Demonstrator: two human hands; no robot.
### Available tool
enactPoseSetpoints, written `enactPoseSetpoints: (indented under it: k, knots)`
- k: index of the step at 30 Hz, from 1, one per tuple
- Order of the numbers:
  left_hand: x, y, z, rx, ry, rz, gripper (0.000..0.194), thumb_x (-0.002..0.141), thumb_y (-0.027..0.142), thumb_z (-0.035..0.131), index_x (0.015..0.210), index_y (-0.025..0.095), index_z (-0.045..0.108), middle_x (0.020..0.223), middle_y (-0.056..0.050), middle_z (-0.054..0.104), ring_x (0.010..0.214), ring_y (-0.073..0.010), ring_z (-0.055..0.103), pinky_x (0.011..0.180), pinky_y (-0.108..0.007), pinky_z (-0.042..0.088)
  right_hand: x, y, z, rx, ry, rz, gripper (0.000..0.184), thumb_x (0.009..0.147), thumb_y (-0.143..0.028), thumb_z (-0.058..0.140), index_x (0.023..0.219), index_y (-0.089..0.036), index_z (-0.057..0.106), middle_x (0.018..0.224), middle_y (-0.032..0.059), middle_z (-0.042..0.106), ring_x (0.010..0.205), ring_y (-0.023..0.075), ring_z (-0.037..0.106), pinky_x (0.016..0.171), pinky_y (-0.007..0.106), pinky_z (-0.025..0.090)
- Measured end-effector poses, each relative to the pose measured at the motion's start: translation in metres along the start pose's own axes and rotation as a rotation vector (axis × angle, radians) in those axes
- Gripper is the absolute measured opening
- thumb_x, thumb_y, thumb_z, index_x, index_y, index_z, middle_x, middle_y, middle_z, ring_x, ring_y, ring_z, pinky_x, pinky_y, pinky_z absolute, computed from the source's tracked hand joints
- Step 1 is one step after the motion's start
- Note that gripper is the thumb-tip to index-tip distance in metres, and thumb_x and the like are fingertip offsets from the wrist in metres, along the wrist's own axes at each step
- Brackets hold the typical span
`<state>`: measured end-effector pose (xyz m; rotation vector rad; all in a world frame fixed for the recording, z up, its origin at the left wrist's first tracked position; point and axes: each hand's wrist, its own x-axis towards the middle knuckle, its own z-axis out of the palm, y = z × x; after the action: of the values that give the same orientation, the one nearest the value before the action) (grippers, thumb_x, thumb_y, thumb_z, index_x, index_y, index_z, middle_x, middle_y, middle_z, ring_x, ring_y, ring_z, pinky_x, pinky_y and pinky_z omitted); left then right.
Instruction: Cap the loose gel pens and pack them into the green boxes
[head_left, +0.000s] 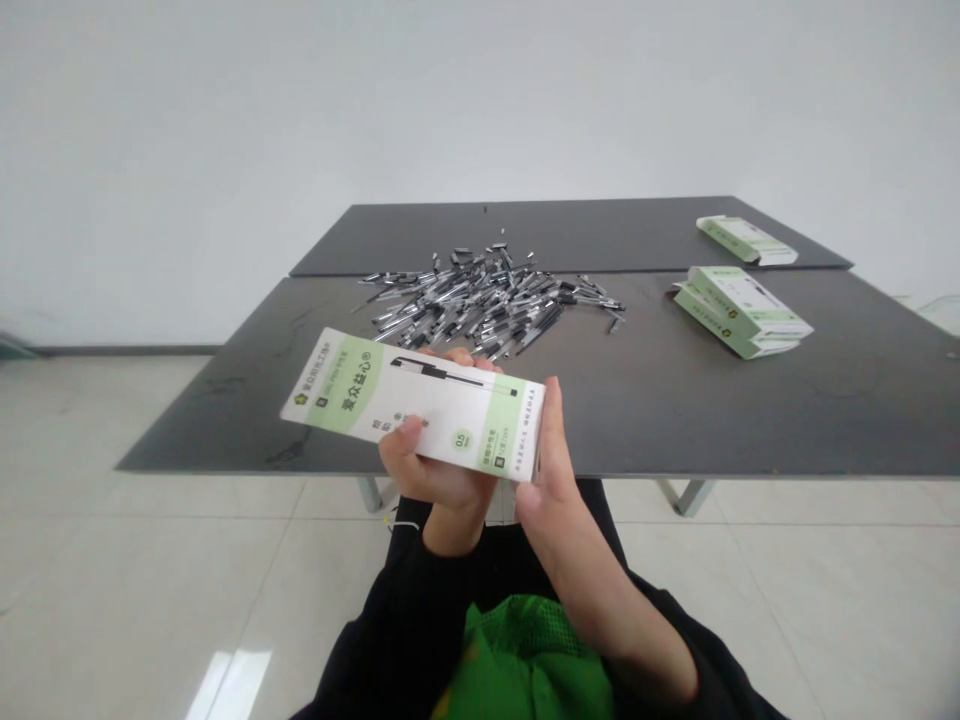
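A white and light-green pen box (450,405), with a black pen printed on its face, is held up over the table's near edge and tilted. My left hand (442,480) is closed around its middle, thumb across the front face and fingertips showing past the far edge. At the box's right end is my right hand (555,460), its thumb at the near corner and its fingers along the end panel. That end panel is mostly hidden by the right hand. Beyond the box lies a loose heap of black and clear pens (487,300) on the dark table (247,400).
Two similar pen boxes lie on the right, a nearer box (742,305) with open end flaps and a farther box (746,240). A seam crosses the tabletop between two table sections. Behind stands a plain white wall (480,100).
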<state>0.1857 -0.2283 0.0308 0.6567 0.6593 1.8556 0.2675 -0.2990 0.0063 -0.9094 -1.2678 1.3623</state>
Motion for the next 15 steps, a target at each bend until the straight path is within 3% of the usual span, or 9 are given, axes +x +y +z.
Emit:
enactPoseSetpoints:
  k: [4, 7, 9, 12, 15]
  knots:
    - [0.002, -0.007, -0.002, -0.004, -0.004, 0.025, 0.044, 0.072, 0.063, 0.061, 0.102, 0.030, 0.060, 0.097, -0.008, 0.066, 0.102, -0.0356, 0.066, 0.075, -0.049, 0.057, -0.009, -0.007, -0.016, -0.119, -0.046, 0.020, 0.091, 0.100, -0.037, 0.058, 0.163, -0.041, -0.007, 0.173, -0.0105, -0.001, 0.160, 0.0243, -0.006, 0.130, 0.053, 0.005]
    - [-0.002, -0.017, 0.006, -0.126, -0.032, -0.001, 0.041, 0.072, 0.059, 0.065, 0.101, 0.030, 0.060, 0.093, -0.006, 0.065, 0.098, -0.0329, 0.066, 0.073, -0.045, 0.055, -0.012, -0.007, -0.023, -0.185, -0.068, -0.022, 0.107, 0.097, -0.034, 0.063, 0.159, -0.037, -0.024, 0.173, -0.0077, -0.006, 0.159, 0.0239, -0.014, 0.130, 0.053, 0.006]
    - [-0.006, -0.024, 0.015, -0.218, -0.002, -0.031, 0.039, 0.071, 0.055, 0.068, 0.100, 0.030, 0.060, 0.090, -0.005, 0.063, 0.092, -0.0300, 0.065, 0.075, -0.043, 0.054, -0.012, -0.006, -0.025, -0.148, -0.105, -0.033, 0.108, 0.099, -0.036, 0.060, 0.154, -0.035, -0.034, 0.173, -0.0063, -0.005, 0.158, 0.0229, -0.015, 0.129, 0.053, 0.010]
    - [-0.012, -0.034, 0.025, -0.236, 0.085, -0.041, 0.039, 0.069, 0.056, 0.067, 0.097, 0.029, 0.060, 0.088, -0.005, 0.061, 0.088, -0.0299, 0.063, 0.077, -0.045, 0.054, -0.013, -0.007, -0.028, -0.097, -0.160, -0.053, 0.103, 0.101, -0.041, 0.054, 0.153, -0.037, -0.035, 0.172, -0.0104, -0.010, 0.157, 0.0216, -0.018, 0.129, 0.053, 0.008]
    - [-0.014, -0.040, 0.030, -0.181, 0.119, 0.011, 0.039, 0.074, 0.063, 0.060, 0.095, 0.030, 0.061, 0.089, -0.004, 0.061, 0.089, -0.0298, 0.063, 0.080, -0.046, 0.054, -0.013, -0.009, -0.034, -0.091, -0.165, -0.066, 0.110, 0.098, -0.044, 0.059, 0.152, -0.036, -0.036, 0.171, -0.0094, -0.015, 0.157, 0.0220, -0.019, 0.128, 0.053, 0.002]
